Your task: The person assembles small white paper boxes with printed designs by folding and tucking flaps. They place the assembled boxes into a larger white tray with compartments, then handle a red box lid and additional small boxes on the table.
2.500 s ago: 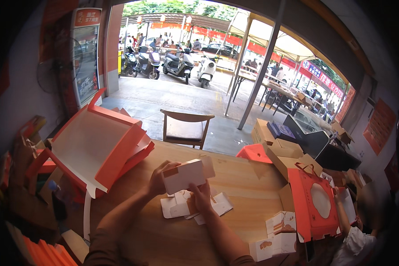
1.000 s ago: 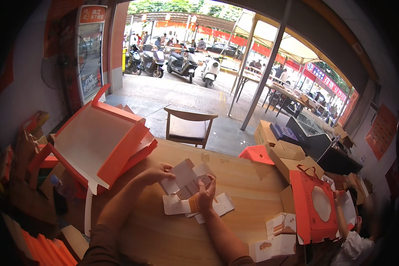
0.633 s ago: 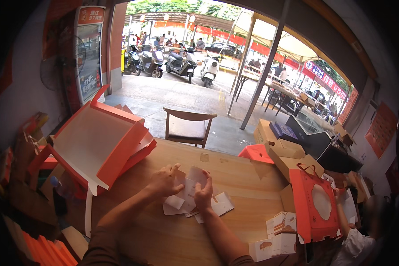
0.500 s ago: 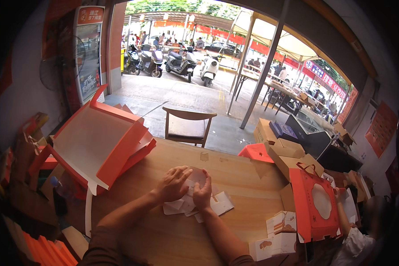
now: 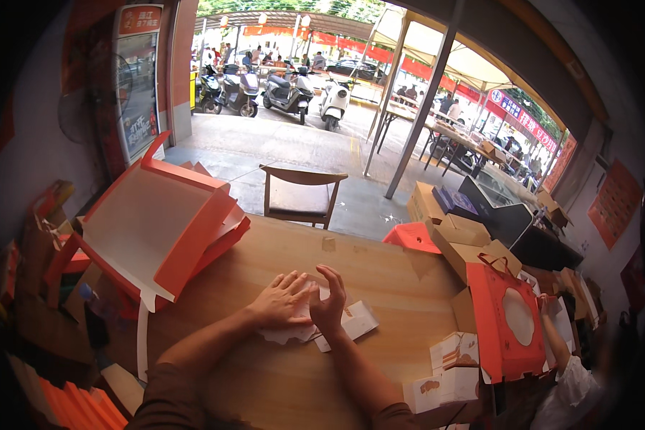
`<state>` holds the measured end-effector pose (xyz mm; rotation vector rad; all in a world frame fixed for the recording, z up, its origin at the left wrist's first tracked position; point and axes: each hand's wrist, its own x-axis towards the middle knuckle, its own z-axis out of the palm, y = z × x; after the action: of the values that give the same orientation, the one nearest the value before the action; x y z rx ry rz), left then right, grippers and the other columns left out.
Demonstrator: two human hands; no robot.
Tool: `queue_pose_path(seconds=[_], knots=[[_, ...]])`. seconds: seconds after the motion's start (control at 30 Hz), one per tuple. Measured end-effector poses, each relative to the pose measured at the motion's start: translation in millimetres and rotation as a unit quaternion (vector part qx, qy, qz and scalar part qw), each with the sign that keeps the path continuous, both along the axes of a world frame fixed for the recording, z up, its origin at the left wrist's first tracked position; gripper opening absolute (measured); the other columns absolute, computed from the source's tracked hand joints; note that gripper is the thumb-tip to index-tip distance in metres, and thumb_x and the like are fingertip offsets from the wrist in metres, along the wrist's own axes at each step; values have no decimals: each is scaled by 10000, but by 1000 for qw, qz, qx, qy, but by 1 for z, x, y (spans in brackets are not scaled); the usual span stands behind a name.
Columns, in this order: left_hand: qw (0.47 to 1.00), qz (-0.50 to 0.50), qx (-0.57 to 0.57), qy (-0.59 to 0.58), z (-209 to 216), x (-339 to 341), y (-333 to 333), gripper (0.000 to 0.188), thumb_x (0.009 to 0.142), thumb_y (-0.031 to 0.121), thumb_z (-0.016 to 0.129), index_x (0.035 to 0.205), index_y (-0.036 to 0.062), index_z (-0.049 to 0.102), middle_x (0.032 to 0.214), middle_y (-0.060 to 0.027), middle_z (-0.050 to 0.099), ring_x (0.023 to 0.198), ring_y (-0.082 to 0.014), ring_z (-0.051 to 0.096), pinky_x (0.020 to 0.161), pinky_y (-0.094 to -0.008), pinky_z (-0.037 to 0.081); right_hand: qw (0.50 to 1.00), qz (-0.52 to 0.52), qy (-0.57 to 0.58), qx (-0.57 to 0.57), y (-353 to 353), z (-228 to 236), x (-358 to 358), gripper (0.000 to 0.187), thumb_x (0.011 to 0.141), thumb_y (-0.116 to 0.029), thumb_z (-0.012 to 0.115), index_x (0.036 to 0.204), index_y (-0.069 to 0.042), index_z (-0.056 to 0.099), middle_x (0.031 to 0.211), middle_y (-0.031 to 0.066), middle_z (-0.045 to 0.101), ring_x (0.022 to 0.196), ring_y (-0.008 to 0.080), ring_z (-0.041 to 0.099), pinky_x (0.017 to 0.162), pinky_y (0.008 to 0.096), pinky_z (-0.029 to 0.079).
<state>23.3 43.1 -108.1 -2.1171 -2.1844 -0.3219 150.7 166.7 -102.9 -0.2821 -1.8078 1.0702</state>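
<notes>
My left hand (image 5: 279, 300) lies flat, fingers spread, pressing down on a flat white cardboard box blank (image 5: 291, 332) on the wooden table (image 5: 380, 276). My right hand (image 5: 329, 304) rests beside it with fingers curled over the same white card, thumb raised. More white card pieces (image 5: 352, 322) stick out to the right from under the hands.
A stack of large orange and white open boxes (image 5: 158, 229) stands at the left. An orange gift bag with a round window (image 5: 507, 326) and small folded white boxes (image 5: 448, 373) sit at the right, next to another person's arm (image 5: 557, 344). A wooden chair (image 5: 301, 193) stands behind the table.
The white box I held up has been brought down and flattened onto the table. Both hands now press on it.
</notes>
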Motion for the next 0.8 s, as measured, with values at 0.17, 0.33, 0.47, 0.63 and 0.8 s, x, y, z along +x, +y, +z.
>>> queue_pose_path(seconds=[0.17, 0.33, 0.47, 0.63, 0.8], knots=[[1000, -15, 1, -5, -2, 0, 5, 1064, 920, 828, 508, 1576, -6, 449, 1674, -243, 372, 1613, -389, 229, 1316, -488, 152, 937, 214, 33, -275, 8, -18, -6, 308, 1015, 11, 560, 1312, 25, 637, 1315, 142, 677, 1211, 206, 658, 1100, 337, 512], [999, -25, 6, -29, 0, 1, 9, 1190, 869, 865, 533, 1551, -103, 413, 1635, -282, 399, 1603, -401, 242, 1327, -466, 134, 919, 227, 18, -321, 17, -38, -14, 383, 1035, 5, 548, 1417, 27, 572, 1325, 143, 680, 1251, 205, 634, 1119, 330, 482], [998, -55, -6, -35, -4, -11, 8, 1149, 887, 806, 581, 1523, -137, 421, 1618, -311, 406, 1582, -407, 289, 1323, -465, 180, 944, 202, -13, -263, 7, -35, -11, 418, 1045, -7, 530, 1461, 29, 549, 1393, 157, 647, 1310, 220, 606, 1151, 340, 459], [992, -74, 103, -18, 10, -34, 8, 558, 878, 262, 683, 1300, -102, 652, 1362, -284, 644, 1346, -424, 578, 1159, -499, 447, 959, 197, -25, -202, 5, -39, -22, 439, 1037, -16, 492, 1468, 52, 539, 1421, 176, 636, 1334, 245, 597, 1162, 354, 448], [954, -124, 265, -59, 71, 44, 21, 374, 798, 80, 664, 1161, -4, 698, 1166, -201, 715, 1138, -399, 679, 1014, -525, 528, 959, 217, 45, -176, 13, -44, -26, 473, 945, -77, 501, 1396, 19, 606, 1339, 226, 685, 1295, 337, 635, 1133, 420, 472]])
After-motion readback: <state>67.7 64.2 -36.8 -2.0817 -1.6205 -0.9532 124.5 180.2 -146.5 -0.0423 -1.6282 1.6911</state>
